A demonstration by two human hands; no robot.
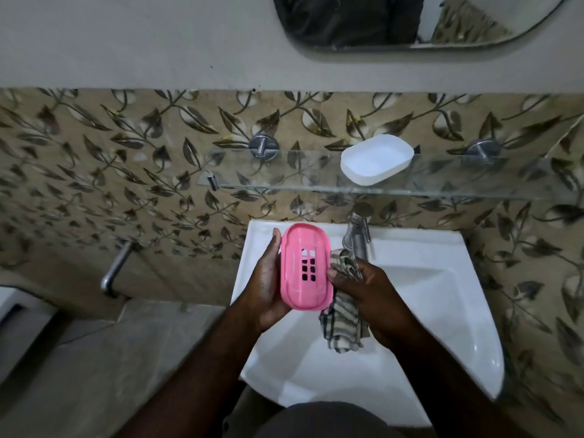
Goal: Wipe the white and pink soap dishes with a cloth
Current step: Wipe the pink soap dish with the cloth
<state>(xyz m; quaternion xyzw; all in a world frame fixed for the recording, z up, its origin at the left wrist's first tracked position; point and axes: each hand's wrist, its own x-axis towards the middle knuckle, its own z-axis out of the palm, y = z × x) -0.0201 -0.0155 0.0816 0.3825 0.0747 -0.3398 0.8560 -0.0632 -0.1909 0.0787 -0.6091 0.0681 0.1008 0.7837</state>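
Observation:
My left hand [267, 279] holds the pink soap dish [305, 267] over the left part of the white washbasin [442, 298]; the dish faces me and has several drain slots in its floor. My right hand [369, 298] grips a striped grey and white cloth [343, 324], bunched against the dish's right rim, with its tail hanging below the hand. The white soap dish [376, 159] lies by itself on the glass shelf [458, 184] above the basin.
A chrome tap [357, 235] stands at the back of the basin, just behind the cloth. Another metal tap [115, 268] juts from the leaf-patterned tiled wall at left. A mirror [395, 20] hangs above the shelf.

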